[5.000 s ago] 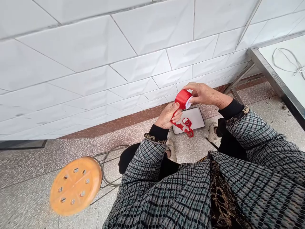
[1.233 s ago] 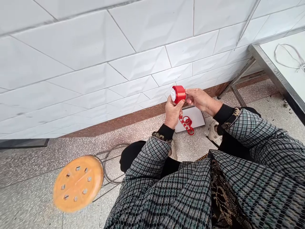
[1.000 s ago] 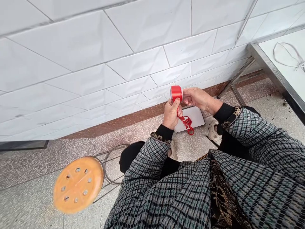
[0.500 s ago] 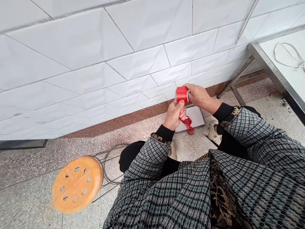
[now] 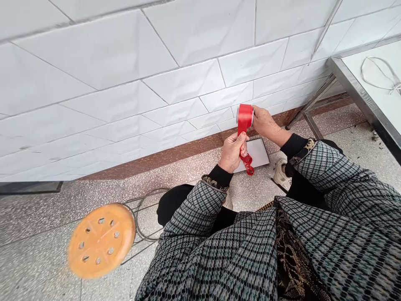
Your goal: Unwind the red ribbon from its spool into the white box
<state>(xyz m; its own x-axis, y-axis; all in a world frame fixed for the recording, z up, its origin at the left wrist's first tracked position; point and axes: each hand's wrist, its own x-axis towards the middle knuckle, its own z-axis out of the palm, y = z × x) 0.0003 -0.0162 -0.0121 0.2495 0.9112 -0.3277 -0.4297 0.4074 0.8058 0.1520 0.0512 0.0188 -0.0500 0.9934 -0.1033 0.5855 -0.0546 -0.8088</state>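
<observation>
A spool of red ribbon (image 5: pixel 245 114) is in my right hand (image 5: pixel 265 123), which grips it from its right side; the fingers behind the spool are partly hidden. Below it, my left hand (image 5: pixel 233 149) pinches the ribbon between thumb and fingers. A flat stretch of ribbon runs from the spool down to that thumb. Under the left hand dangles the curled loose end (image 5: pixel 247 163) of the ribbon.
On the floor below my hands lies a flat white panel with a dark edge (image 5: pixel 257 151). A metal-framed table (image 5: pixel 360 90) with a thin white cord (image 5: pixel 380 73) stands at right. An orange round stool (image 5: pixel 102 240) lies at left. White tiled wall (image 5: pixel 188 79) is ahead.
The spool and my right hand have moved up and a little right, away from my left hand. A longer stretch of ribbon now shows between them. My left hand has shifted slightly right.
</observation>
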